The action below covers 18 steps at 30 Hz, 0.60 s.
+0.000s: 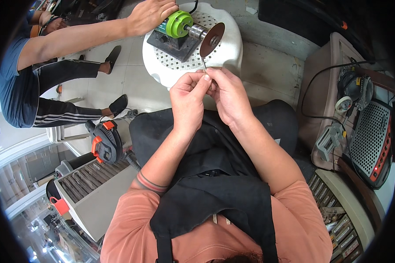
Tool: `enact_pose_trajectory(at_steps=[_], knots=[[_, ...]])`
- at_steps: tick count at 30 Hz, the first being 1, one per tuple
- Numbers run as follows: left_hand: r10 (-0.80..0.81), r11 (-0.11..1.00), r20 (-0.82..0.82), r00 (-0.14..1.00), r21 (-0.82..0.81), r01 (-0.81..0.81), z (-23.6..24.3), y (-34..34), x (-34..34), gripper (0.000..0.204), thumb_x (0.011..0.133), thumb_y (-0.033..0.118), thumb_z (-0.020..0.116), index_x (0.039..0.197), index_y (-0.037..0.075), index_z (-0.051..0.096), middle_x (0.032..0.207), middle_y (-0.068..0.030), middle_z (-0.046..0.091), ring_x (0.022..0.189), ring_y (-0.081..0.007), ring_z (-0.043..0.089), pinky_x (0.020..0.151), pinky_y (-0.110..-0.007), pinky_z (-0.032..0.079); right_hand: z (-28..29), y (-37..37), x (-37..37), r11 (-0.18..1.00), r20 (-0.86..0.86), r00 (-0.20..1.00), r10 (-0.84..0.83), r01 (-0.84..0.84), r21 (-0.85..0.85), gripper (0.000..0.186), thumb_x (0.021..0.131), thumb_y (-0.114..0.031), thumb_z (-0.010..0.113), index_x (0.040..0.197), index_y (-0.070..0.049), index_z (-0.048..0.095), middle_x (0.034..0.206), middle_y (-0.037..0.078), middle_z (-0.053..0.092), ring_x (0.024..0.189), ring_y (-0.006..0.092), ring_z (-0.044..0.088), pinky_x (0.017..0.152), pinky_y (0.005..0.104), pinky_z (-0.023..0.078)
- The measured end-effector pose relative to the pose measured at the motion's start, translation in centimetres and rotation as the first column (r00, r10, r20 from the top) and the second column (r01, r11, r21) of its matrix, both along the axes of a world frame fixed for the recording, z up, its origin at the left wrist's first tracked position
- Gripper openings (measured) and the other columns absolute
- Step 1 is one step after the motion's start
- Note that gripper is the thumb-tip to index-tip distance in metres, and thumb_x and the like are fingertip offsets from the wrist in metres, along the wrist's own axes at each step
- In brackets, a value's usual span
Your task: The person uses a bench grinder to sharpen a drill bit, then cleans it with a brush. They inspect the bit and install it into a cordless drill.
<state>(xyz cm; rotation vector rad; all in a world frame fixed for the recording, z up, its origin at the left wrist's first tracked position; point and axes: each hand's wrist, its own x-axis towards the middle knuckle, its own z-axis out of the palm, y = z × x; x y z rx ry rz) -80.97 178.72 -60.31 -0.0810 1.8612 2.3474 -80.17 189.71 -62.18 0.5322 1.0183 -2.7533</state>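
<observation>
Both of my hands meet at the near edge of a white perforated plastic stool (153, 65). My left hand (191, 94) and my right hand (228, 94) pinch a thin metal rod (204, 63), whose upper end reaches up to just below a reddish-brown disc (212, 38); I cannot tell whether they touch. The disc sits on the shaft of a green rotary motor (178, 24), mounted on a dark base plate (171, 46) on the stool. Another person's hand (156, 14) rests on top of the motor.
That person (19, 87) is at my left. A canister vacuum (112, 138) and a grey box of slats (94, 201) lie beside my left leg. At right stand a plastic bin (314, 83) with tools and cables, a red-and-black perforated appliance (368, 140) and a slotted case (351, 197).
</observation>
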Motion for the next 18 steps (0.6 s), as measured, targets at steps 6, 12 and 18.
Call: enact_pose_trajectory(at_steps=[6, 12, 18], knots=[[0.004, 1.0, 0.017, 1.0, 0.002, -0.004, 0.2, 0.1, -0.1, 0.013, 0.103, 0.005, 0.068, 0.096, -0.005, 0.069, 0.086, -0.0067, 0.071, 0.078, -0.0106, 0.065, 0.075, -0.026, 0.053, -0.1, 0.0, -0.1, 1.0, 0.019, 1.0, -0.005, 0.005, 0.004, 0.024, 0.105, -0.021, 0.062, 0.113, -0.001, 0.071, 0.103, 0.005, 0.072, 0.09, 0.0094, 0.063, 0.086, 0.0285, 0.051], [0.015, 1.0, 0.02, 1.0, -0.011, -0.015, 0.5, 0.3, -0.2, 0.013, 0.103, 0.005, 0.067, 0.095, -0.005, 0.069, 0.085, -0.0064, 0.071, 0.077, -0.011, 0.064, 0.074, -0.026, 0.054, 0.8, -0.3, -0.4, 0.998, 0.032, 0.997, -0.065, 0.064, 0.005, 0.023, 0.102, -0.021, 0.063, 0.103, 0.0, 0.07, 0.087, 0.001, 0.065, 0.073, 0.0081, 0.052, 0.066, 0.0265, 0.045], [0.022, 1.0, 0.006, 1.0, -0.002, -0.022, 0.0, 0.3, -0.2, 0.011, 0.1, 0.005, 0.07, 0.103, -0.005, 0.072, 0.088, -0.0053, 0.072, 0.078, -0.01, 0.063, 0.074, -0.025, 0.05, 0.6, -0.3, -0.4, 0.998, 0.024, 0.998, -0.066, 0.066, 0.006, 0.023, 0.102, -0.022, 0.064, 0.103, 0.0, 0.07, 0.087, 0.001, 0.065, 0.075, 0.0076, 0.052, 0.066, 0.0261, 0.044]])
